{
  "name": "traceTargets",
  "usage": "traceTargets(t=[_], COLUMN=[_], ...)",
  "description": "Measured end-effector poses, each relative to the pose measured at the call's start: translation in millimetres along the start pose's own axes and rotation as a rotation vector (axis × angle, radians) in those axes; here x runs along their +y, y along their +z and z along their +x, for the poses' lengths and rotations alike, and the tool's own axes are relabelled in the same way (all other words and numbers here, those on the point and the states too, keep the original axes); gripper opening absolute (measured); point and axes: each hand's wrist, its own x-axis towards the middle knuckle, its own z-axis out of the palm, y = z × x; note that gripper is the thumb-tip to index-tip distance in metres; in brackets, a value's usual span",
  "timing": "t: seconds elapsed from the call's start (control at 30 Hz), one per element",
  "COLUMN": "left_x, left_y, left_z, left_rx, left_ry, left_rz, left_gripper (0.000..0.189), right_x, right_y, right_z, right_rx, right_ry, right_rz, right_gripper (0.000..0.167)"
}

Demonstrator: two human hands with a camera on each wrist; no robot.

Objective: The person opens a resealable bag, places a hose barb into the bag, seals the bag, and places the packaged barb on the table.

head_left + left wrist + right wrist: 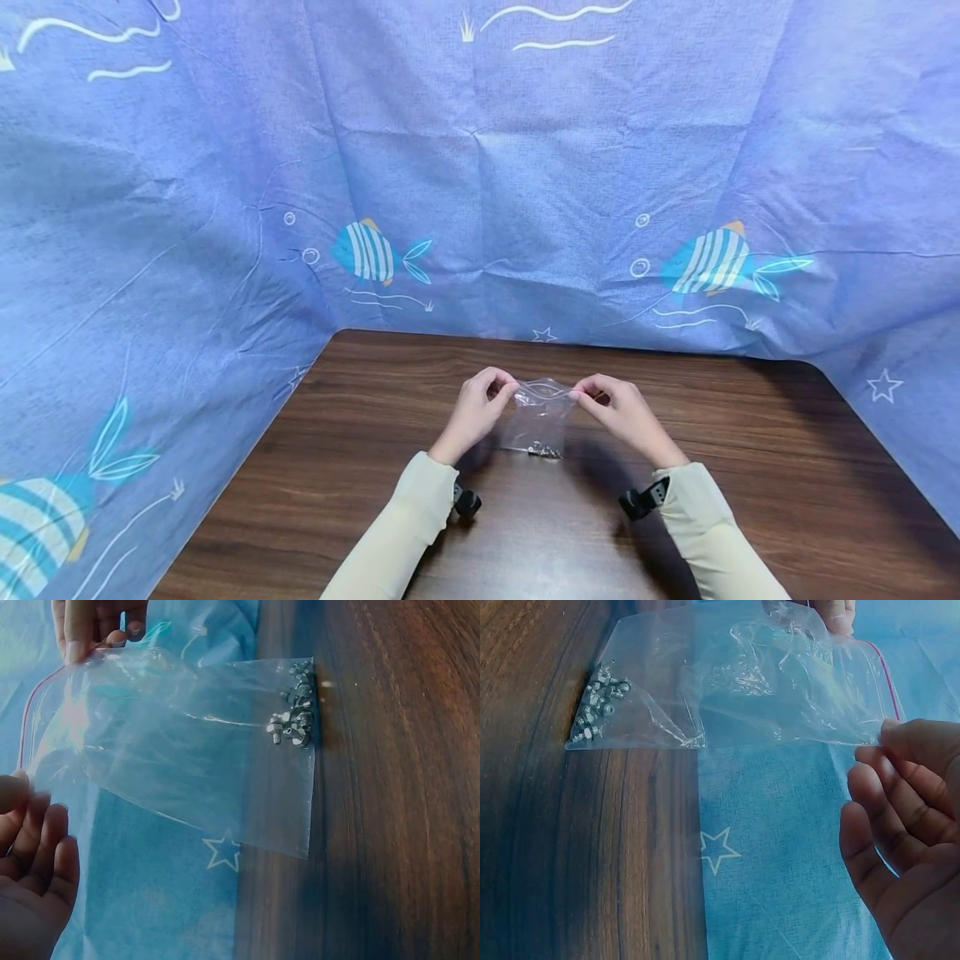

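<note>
A clear zip bag (538, 421) hangs upright between both hands above the wooden table, its top edge parted slightly in the head view. Several small metal screw-like pieces (296, 705) lie gathered along the bag's bottom. My left hand (478, 404) pinches one top corner between thumb and fingertip. At the opposite top corner, my right hand (618, 412) pinches the plastic the same way. A red seal line (886, 675) runs along the bag's mouth in the right wrist view. Whether the bag's bottom touches the table I cannot tell.
The dark wooden table (337, 467) spreads out on both sides of the arms. A blue fish-patterned cloth (525, 208) hangs behind it and along the left and right sides. Black wrist cameras (467, 502) sit at both sleeve cuffs.
</note>
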Motion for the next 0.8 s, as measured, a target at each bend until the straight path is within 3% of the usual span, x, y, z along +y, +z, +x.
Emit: traceTargets(t=[0.43,0.8], left_x=[2.3,3.6], left_y=[0.8,2.7], left_z=[0.3,-1.1], left_rx=[-0.049,-0.023], left_ry=[-0.004,0.025], left_rz=[-0.026,-0.012], left_gripper=[0.005,0.008], right_x=[-6.2,-5.9], right_y=[3.3,9.9], right_z=[1.7,1.2], right_rx=[-0.054,0.008], right_ry=[0.018,-0.046], right_rz=[0.043,-0.016], right_gripper=[0.006,0.006])
